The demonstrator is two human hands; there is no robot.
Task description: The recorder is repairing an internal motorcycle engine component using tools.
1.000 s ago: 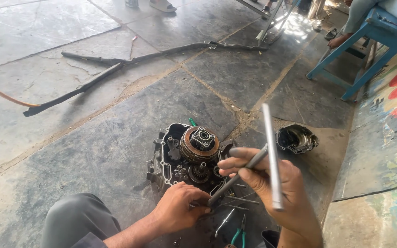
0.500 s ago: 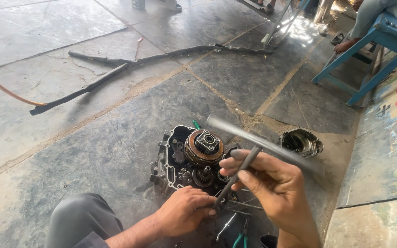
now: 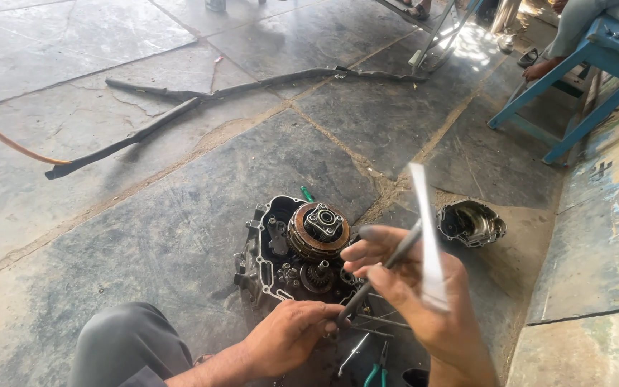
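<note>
With the right hand (image 3: pixel 424 301) clenched on the T-wrench (image 3: pixel 424 236) and left fingers (image 3: pixel 317 319) pinching its tip beside the engine (image 3: pixel 302 247) on the floor, seat the socket squarely first.

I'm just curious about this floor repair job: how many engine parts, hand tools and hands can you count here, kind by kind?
Engine parts: 2 (open engine case, loose cover)
Hand tools: 2 (T-handle wrench, green-handled pliers)
Hands: 2 (left hand, right hand)
Total: 6
</note>
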